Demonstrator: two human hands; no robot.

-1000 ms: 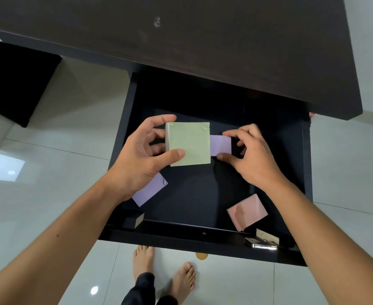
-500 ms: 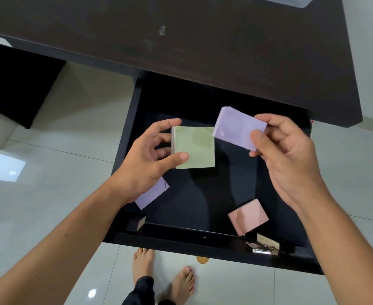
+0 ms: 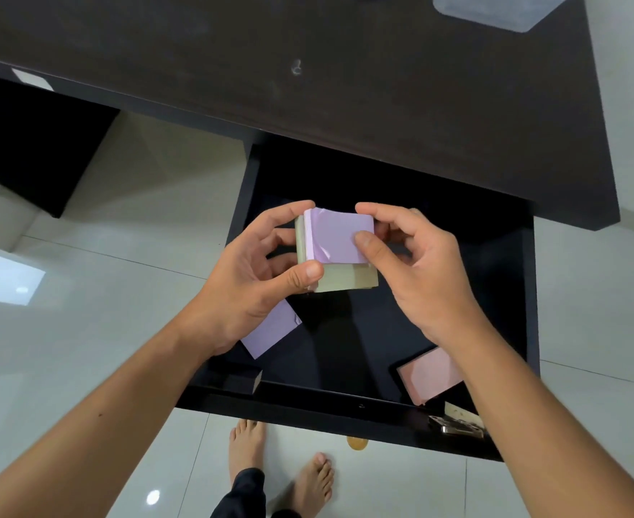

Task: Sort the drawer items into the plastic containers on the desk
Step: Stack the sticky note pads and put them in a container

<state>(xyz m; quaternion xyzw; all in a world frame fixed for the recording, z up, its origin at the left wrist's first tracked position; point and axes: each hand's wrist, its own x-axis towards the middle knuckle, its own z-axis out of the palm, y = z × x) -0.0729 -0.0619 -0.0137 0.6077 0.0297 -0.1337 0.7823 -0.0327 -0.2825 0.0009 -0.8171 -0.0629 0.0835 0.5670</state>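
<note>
Bright overhead light, glare on floor tiles (image 3: 83, 330), wide-angle edge distortion.

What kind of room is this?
Probably a home study or office corner: a dark desk with an open drawer of sticky note pads, over a glossy tiled floor.

This looks like a room in a home set up for desk work. A dark wooden desk (image 3: 382, 87) stands on glossy pale floor tiles (image 3: 83, 293) that mirror the ceiling lights, and the person's bare feet (image 3: 282, 472) show on the tiles near the bottom. The desk's open drawer (image 3: 345, 409) holds stationery, among it sticky-note pads (image 3: 429, 377). At the far edge of the desktop sits a clear plastic container (image 3: 495, 11).
</note>
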